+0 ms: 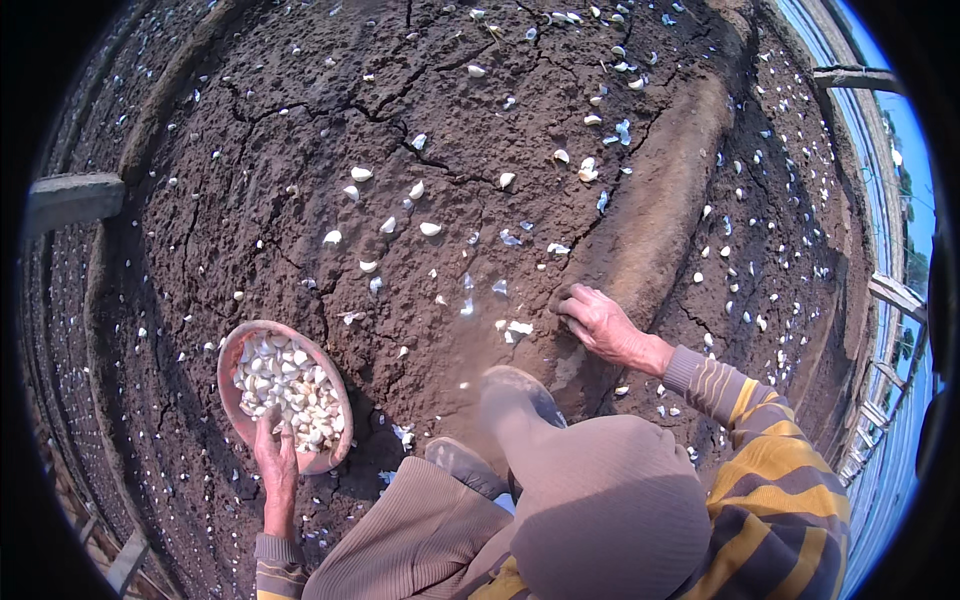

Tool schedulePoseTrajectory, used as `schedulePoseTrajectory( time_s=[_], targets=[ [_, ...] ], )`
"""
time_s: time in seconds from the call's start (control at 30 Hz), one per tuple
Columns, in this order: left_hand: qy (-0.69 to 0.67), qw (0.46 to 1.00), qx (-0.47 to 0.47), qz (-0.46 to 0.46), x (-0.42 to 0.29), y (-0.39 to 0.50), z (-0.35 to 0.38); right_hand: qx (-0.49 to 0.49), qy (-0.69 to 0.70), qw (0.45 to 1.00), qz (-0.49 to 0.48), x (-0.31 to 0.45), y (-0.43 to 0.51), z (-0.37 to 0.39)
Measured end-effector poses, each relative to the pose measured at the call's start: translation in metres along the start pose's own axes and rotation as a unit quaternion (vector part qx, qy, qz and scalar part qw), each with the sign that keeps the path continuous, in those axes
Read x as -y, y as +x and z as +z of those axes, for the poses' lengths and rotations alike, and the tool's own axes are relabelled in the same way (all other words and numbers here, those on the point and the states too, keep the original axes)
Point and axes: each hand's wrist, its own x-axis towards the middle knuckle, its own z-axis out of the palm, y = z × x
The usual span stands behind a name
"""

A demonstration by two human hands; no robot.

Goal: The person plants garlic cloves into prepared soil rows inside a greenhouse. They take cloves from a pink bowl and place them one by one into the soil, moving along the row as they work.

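A pinkish oval bowl (227,375) full of peeled-looking garlic cloves (289,390) is at my lower left. My left hand (277,457) reaches over its near rim, with fingertips among the cloves; whether they pinch one is unclear. My right hand (600,322) bends down to the soil at the foot of a raised earth ridge (660,202). Its fingers are curled and their tips meet dark earth, so anything between them is hidden. Just left of that hand lie pale garlic skins (519,328). Loose cloves (430,229) are scattered on the cracked brown soil (300,157) ahead.
My shoes (517,386) and bent knee (420,517) are close below the hands. More cloves dot the strip right of the ridge (750,247). A wooden post (75,199) juts in at left. Timber rails (896,296) and pale sheeting line the right side.
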Motion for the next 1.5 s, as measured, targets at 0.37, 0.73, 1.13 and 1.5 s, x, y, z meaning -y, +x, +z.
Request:
schedulePoseTrajectory(
  time_s=[0.37,0.73,1.13,1.5],
  targets=[
    [0.15,0.962,-0.183,0.134,0.02,0.044,0.072,0.128,0.065,0.861,0.487,-0.059,-0.088,-0.176],
    [0.152,0.956,-0.242,0.061,0.033,0.06,0.11,0.149,-0.412,0.899,-0.008,0.099,0.115,-0.232],
    [0.154,0.943,-0.295,0.026,0.031,0.067,0.114,0.043,-0.059,0.989,-0.126,0.112,0.299,0.081],
    [0.185,0.935,-0.301,0.01,0.035,0.07,0.116,0.043,-0.137,0.986,-0.081,0.105,0.359,0.145]
  ],
)
